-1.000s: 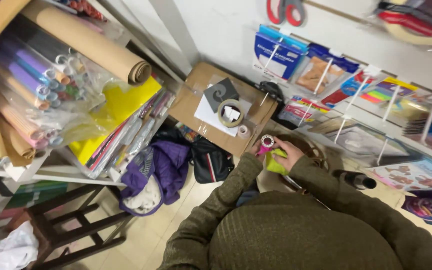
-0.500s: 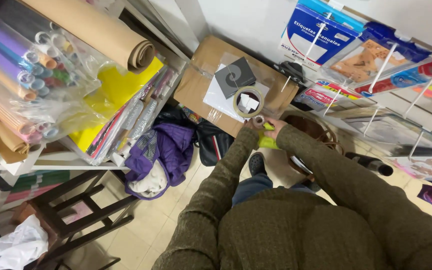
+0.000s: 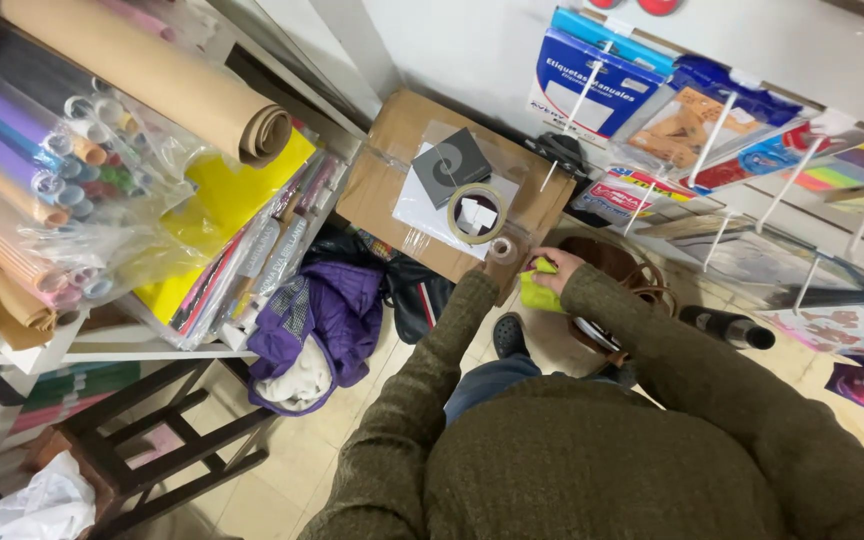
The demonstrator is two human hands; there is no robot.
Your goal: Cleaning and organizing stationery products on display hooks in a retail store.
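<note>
Yellow-green cloth in right hand; two tape rolls on cardboard box.

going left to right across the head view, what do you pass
bagged paper rolls → yellow sheet → purple jacket → tape ring → right hand with yellow-green thing → hanging packets
</note>
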